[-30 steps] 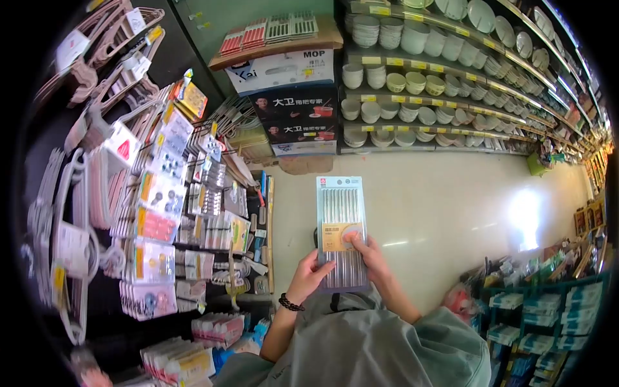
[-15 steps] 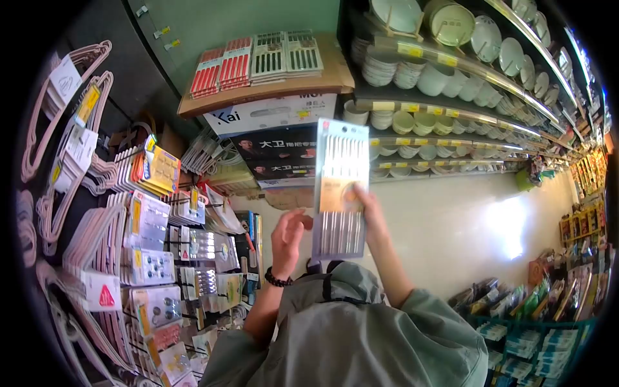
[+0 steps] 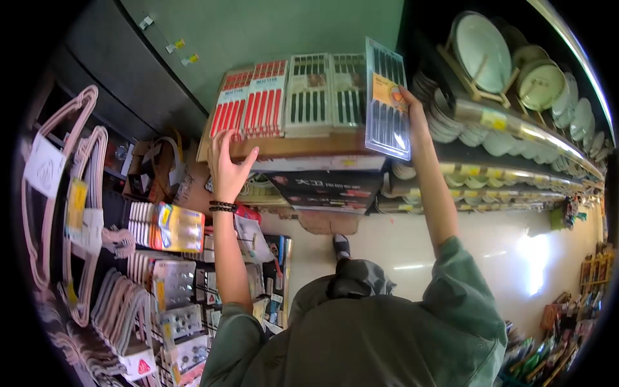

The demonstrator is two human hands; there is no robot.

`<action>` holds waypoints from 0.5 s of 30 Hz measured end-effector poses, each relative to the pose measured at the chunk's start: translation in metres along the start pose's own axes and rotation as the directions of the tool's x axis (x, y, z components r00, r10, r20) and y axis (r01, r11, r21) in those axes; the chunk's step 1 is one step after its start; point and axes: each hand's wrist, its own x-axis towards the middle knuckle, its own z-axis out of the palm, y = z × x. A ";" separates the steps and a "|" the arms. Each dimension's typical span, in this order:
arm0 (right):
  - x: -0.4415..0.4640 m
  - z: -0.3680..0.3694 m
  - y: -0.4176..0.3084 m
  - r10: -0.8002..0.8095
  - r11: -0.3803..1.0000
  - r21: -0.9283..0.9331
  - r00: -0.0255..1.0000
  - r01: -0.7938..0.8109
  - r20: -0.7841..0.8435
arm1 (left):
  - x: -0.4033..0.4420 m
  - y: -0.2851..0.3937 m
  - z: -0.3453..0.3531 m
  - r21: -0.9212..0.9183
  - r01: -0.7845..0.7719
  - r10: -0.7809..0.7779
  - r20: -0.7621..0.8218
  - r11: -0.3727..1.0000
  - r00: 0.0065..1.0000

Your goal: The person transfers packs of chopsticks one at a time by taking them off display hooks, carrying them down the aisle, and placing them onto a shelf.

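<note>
My right hand grips the right edge of a clear plastic pack of chopsticks, with the thumb by its orange label. The pack is upright and slightly tilted, at the right end of a cardboard box top. Rows of packs lie on that box: red-and-white packs on the left and dark-striped packs beside them. My left hand is open at the box's front left edge, thumb and fingers apart. Its fingertips are close to the red packs; whether they touch is unclear.
Shelves of plates and bowls run along the right. On the left hang pink clothes hangers and carded goods. Stacked printed boxes stand under the packs, and the pale floor shows below.
My view has moved closer to the box. The right hand has carried the chopstick pack up and right beside the dark-striped packs. My left hand has reached forward to the red packs, fingers spreading.
</note>
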 end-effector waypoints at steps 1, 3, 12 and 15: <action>0.024 -0.007 -0.007 0.005 1.000 0.004 1.000 -0.005 0.000 | 0.015 -0.016 0.007 0.043 0.018 -0.021 0.053 0.999 0.998; 0.064 -0.017 -0.012 0.021 0.998 0.056 1.000 -0.022 0.004 | 0.039 -0.041 0.019 0.123 0.061 -0.079 0.151 0.991 0.985; 0.090 -0.019 -0.009 -0.053 0.986 -0.166 0.964 0.009 -0.260 | 0.064 -0.069 0.021 0.300 0.051 -0.150 0.317 0.953 0.936; 0.090 -0.018 -0.013 -0.018 0.989 -0.145 0.975 -0.015 -0.222 | 0.064 -0.077 0.023 0.262 0.056 -0.130 0.276 0.964 0.952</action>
